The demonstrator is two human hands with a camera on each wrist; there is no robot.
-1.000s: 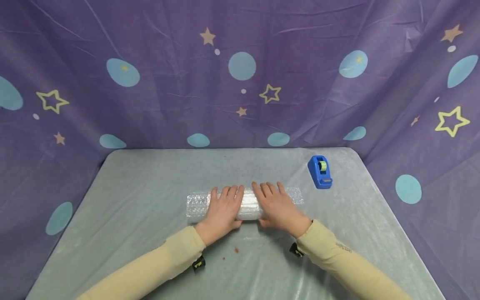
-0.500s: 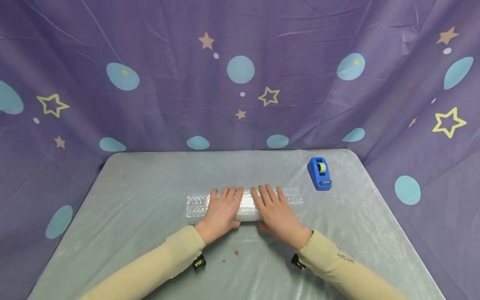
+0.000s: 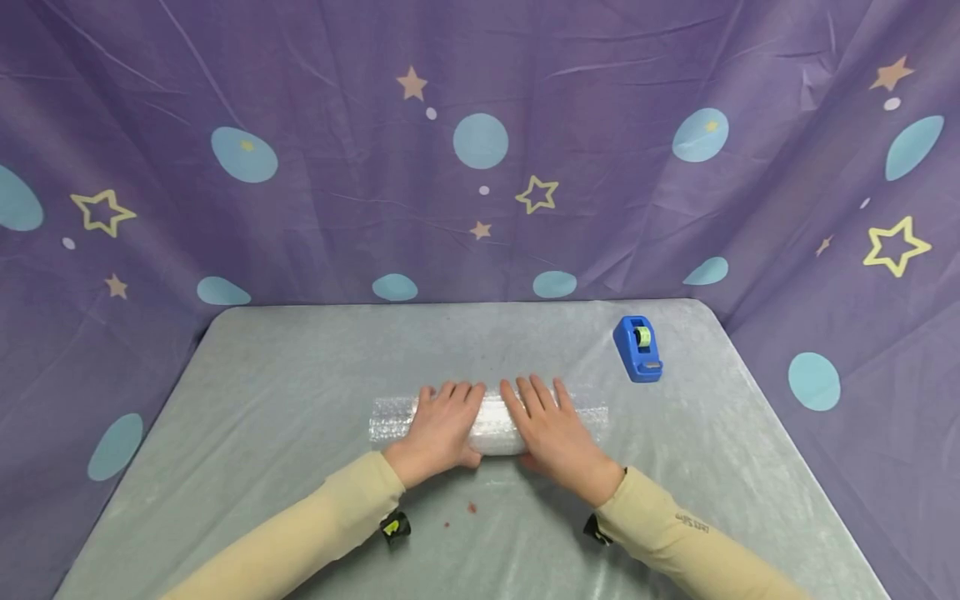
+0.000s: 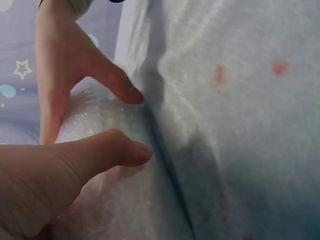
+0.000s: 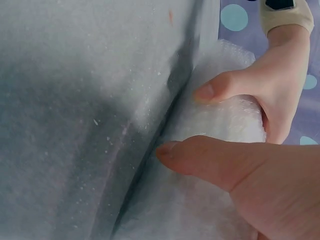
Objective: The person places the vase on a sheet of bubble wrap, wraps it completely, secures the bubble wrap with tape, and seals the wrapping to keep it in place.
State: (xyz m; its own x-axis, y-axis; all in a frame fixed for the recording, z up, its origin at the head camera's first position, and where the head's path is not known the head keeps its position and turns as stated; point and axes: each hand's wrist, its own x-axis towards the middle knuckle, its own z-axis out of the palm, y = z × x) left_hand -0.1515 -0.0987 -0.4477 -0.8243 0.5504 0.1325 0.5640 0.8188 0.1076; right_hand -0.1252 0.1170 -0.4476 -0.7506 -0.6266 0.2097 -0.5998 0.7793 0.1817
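Note:
A roll of clear bubble wrap lies crosswise on the grey-covered table. My left hand holds it left of the middle, fingers over the top and thumb on the near side. My right hand grips it the same way, right of the middle. Both ends of the wrap stick out past the hands. In the left wrist view the two thumbs rest on the near side of the bubble wrap. From the right wrist the bubble wrap looks thick and rounded; anything inside it cannot be made out.
A blue tape dispenser with a greenish tape roll stands at the back right of the table. A purple curtain with stars and dots hangs behind and at both sides. Small reddish spots mark the cloth in front of the hands.
Both hands and the bubble wrap roll have come slightly nearer to the person. The head view has tilted a little. The tape dispenser has stayed in place.

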